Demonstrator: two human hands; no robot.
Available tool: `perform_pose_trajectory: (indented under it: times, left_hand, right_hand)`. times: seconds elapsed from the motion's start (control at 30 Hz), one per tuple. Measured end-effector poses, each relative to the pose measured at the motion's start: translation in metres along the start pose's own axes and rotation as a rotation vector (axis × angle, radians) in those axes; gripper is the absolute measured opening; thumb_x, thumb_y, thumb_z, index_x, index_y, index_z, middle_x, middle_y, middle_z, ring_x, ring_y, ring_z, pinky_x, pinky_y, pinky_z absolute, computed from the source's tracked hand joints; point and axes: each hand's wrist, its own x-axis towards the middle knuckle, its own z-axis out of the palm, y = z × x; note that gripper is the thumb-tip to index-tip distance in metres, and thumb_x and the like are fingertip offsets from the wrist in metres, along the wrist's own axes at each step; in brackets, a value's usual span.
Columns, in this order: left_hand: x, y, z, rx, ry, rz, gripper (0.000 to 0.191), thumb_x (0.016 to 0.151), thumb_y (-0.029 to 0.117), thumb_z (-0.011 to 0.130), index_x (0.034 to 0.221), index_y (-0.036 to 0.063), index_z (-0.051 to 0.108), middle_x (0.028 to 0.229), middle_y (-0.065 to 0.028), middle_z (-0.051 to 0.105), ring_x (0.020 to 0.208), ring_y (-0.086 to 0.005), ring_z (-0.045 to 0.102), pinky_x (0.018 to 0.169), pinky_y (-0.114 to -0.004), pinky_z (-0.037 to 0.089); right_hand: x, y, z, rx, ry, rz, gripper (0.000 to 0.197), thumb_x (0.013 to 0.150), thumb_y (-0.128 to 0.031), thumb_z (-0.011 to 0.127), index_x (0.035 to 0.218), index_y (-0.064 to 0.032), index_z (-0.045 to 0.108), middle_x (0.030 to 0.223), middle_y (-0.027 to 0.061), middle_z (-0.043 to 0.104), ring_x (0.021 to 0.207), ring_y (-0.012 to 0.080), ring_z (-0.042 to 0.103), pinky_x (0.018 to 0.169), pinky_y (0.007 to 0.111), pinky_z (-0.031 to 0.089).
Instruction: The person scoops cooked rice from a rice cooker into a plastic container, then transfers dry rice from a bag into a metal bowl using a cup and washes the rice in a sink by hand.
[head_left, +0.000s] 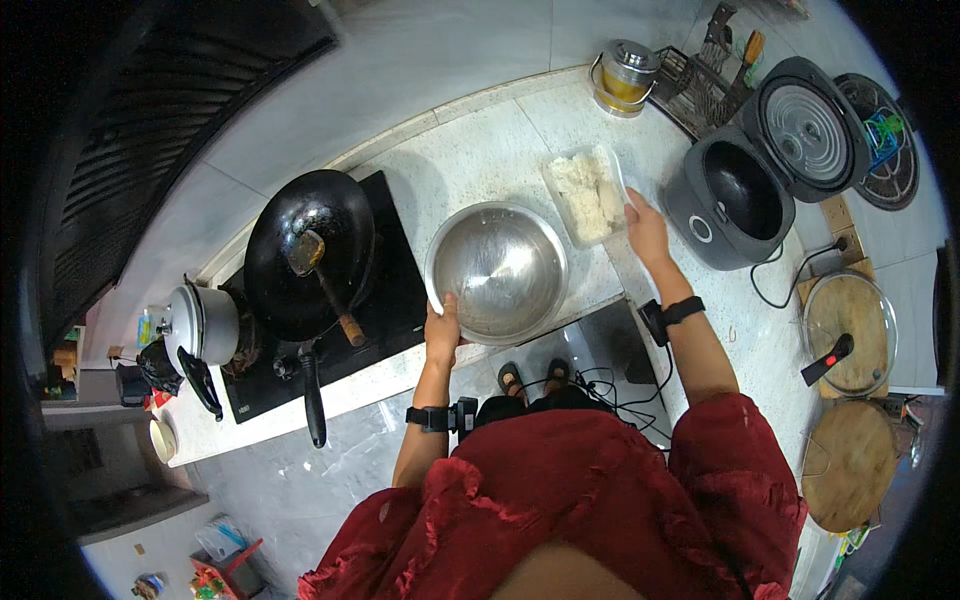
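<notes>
A wide stainless steel bowl (501, 266) is before me at the counter's front edge, with no food visible inside. My left hand (442, 330) grips its near left rim, thumb over the edge. To the right of the bowl, a clear plastic container (584, 238) holds a pale, crumbly mass that looks like cooked rice (585, 187). My right hand (646, 229) holds the container's right wall, with the thumb and fingers at its rim. Bands with small devices circle both wrists.
Left, a black wok (274, 225) with a wooden-handled spatula (330, 289) sits on a black cooktop (394, 300), beside a pressure cooker (217, 326). Right, a rice cooker (694, 202) has its lid raised. Behind are a lidded metal-and-yellow pot (624, 79) and a utensil rack (682, 90). Cables hang near my right arm.
</notes>
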Motion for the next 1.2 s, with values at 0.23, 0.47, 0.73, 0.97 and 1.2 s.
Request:
perform_pose_trajectory:
  times: [0.23, 0.47, 0.73, 0.97, 1.2]
  left_hand:
    - [-0.002, 0.004, 0.0, -0.027, 0.005, -0.089, 0.051, 0.087, 0.016, 0.049, 0.134, 0.0049, 0.032, 0.11, -0.0213, 0.056, 0.083, -0.0301, 0.064, 0.051, -0.038, 0.059]
    - [-0.002, -0.01, -0.004, -0.003, 0.041, 0.013, 0.05, 0.084, 0.016, 0.05, 0.13, 0.0012, 0.038, 0.097, -0.0193, 0.061, 0.073, -0.0255, 0.063, 0.053, -0.033, 0.054]
    - [-0.045, 0.006, -0.021, -0.059, 0.067, -0.029, 0.05, 0.081, 0.011, 0.05, 0.129, -0.0012, 0.041, 0.101, -0.0149, 0.059, 0.081, -0.0212, 0.058, 0.066, -0.032, 0.049]
    - [-0.116, 0.03, -0.047, -0.161, 0.195, 0.129, 0.039, 0.079, 0.012, 0.052, 0.114, -0.0053, 0.05, 0.095, -0.009, 0.059, 0.082, -0.0163, 0.054, 0.072, -0.028, 0.044]
    - [-0.196, 0.039, -0.107, -0.106, 0.27, 0.034, 0.049, 0.077, 0.011, 0.052, 0.123, -0.0033, 0.046, 0.109, -0.0118, 0.056, 0.097, -0.0198, 0.053, 0.083, -0.032, 0.044]
  right_hand:
    - [-0.015, -0.011, 0.046, -0.618, -0.351, -0.104, 0.05, 0.084, -0.004, 0.045, 0.134, -0.0038, 0.041, 0.095, 0.0201, 0.059, 0.081, 0.0315, 0.063, 0.069, 0.036, 0.053]
    - [-0.018, -0.019, 0.023, -0.62, -0.388, -0.065, 0.047, 0.088, -0.02, 0.049, 0.133, -0.0057, 0.043, 0.094, 0.0199, 0.062, 0.08, 0.0301, 0.064, 0.068, 0.037, 0.053]
    - [-0.038, -0.04, -0.017, 0.216, -0.65, 0.123, 0.058, 0.089, -0.039, 0.056, 0.132, -0.0041, 0.043, 0.09, 0.0142, 0.063, 0.076, 0.0224, 0.061, 0.068, 0.033, 0.049]
    - [-0.077, -0.099, -0.021, 0.929, -0.843, -0.052, 0.073, 0.089, -0.036, 0.058, 0.142, 0.0005, 0.023, 0.132, 0.0178, 0.043, 0.118, 0.0261, 0.046, 0.097, 0.036, 0.039]
    - [-0.112, -0.179, -0.028, 0.983, -1.071, -0.022, 0.084, 0.083, -0.033, 0.062, 0.145, -0.0044, 0.013, 0.141, 0.0234, 0.028, 0.133, 0.0365, 0.025, 0.107, 0.047, 0.026]
